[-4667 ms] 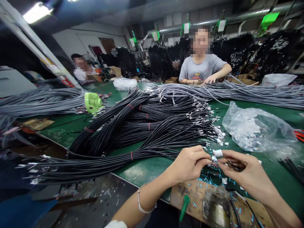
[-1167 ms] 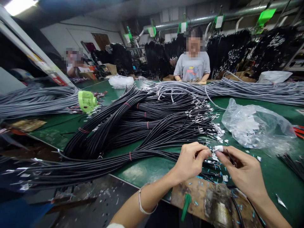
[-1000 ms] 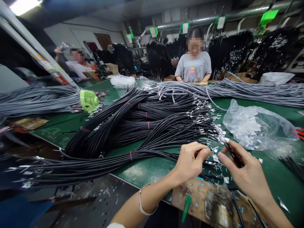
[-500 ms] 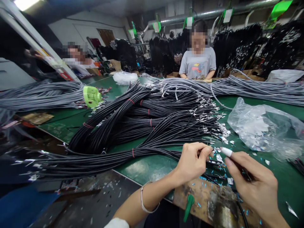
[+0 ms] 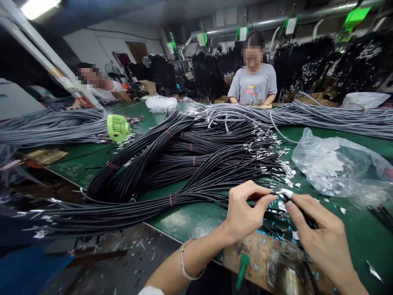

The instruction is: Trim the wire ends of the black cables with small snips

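My left hand (image 5: pixel 247 209) pinches a black cable near its stripped end, thumb against forefinger. Close to that end is my right hand (image 5: pixel 321 235), its forefinger wearing a white finger cover (image 5: pixel 286 193). The right thumb and forefinger close on a slim dark thing (image 5: pixel 287 198) that runs back into the palm; its kind is unclear. The fingertips of both hands nearly meet, and the fine wire end between them is mostly hidden. Under and left of my left hand lies a tied bundle of black cables (image 5: pixel 123 213).
More black cable bundles (image 5: pixel 159 172) cover the green table (image 5: pixel 181 219). Grey cables (image 5: pixel 331 116) lie behind. Also there: a plastic bag of scraps (image 5: pixel 325 164), a green fan (image 5: pixel 117 128), a wooden board with a green handle (image 5: pixel 243 270). A person (image 5: pixel 253 84) sits opposite, another at left.
My right hand has moved slightly left, its fingertips now closed together at the cable end. The left hand has shifted a little. At far left, the other person has leaned leftwards.
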